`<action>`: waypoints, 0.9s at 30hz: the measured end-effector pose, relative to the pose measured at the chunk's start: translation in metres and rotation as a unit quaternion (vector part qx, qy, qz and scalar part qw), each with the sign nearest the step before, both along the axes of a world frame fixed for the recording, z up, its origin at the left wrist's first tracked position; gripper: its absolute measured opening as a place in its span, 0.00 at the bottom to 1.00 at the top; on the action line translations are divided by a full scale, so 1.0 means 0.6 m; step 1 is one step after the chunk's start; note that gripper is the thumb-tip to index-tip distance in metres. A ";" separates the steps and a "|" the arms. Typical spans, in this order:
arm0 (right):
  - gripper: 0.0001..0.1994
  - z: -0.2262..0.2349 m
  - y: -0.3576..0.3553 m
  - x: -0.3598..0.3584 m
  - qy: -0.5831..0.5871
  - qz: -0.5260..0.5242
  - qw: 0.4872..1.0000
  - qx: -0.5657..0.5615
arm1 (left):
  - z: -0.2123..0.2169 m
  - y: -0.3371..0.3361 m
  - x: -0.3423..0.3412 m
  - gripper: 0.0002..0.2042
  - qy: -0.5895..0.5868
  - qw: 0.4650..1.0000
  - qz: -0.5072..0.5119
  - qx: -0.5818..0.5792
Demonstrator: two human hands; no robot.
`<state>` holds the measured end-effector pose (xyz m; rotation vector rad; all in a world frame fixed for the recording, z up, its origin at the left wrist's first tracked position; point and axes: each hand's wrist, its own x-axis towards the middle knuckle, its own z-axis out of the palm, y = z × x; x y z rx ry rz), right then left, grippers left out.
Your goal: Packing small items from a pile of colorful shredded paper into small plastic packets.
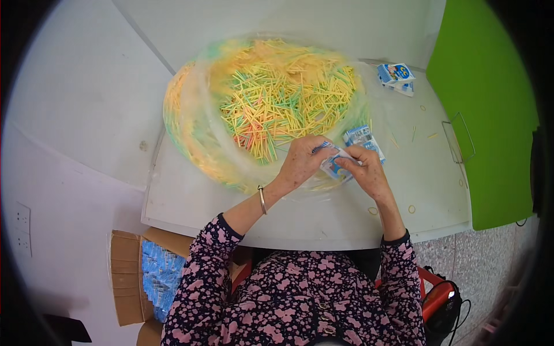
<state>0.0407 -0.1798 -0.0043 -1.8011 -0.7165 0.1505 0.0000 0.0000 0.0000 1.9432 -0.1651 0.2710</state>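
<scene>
Small blue-and-white packets (397, 76) sitting at the far right of the table (190, 196), another blue packet (363, 138) just past the right hand (365, 170). Both hands pinching one flat blue-white sachet (333, 164), left hand (301, 161) grip clenched on its near-left edge, right beside the clear bag of coloured sticks (271, 104).

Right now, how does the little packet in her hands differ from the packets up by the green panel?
The packet in the hands is gripped by both the left hand and right hand; the far packets lie untouched on the table. It sits beside the sticks; they lie apart. Both are blue and white.
</scene>
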 end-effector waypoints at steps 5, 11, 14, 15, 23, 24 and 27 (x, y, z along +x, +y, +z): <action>0.06 -0.003 0.017 -0.015 0.089 0.006 0.996 0.020 | 0.000 0.016 -0.008 0.05 -0.044 0.996 0.002 0.083; 0.09 -0.019 0.020 -0.014 0.058 0.022 0.998 -0.007 | -0.001 0.037 0.002 0.06 -0.103 0.967 -0.036 0.229; 0.10 -0.018 0.014 -0.010 0.047 -0.003 0.999 0.021 | 0.014 0.076 0.039 0.06 -0.147 0.974 -0.037 0.165; 0.10 -0.024 0.006 -0.005 0.048 -0.004 0.999 0.020 | 0.028 0.097 0.051 0.10 -0.189 0.931 -0.018 0.313; 0.11 -0.051 -0.019 0.022 0.105 -0.073 0.989 0.077 | 0.041 0.149 0.105 0.22 -0.228 0.648 -0.121 0.716; 0.11 -0.052 -0.017 0.021 0.104 -0.072 0.988 0.083 | 0.034 0.148 0.110 0.22 -0.219 0.631 -0.139 0.731; 0.11 -0.052 -0.014 0.019 0.103 -0.072 0.989 0.082 | 0.004 0.154 0.131 0.20 -0.246 0.600 -0.147 0.747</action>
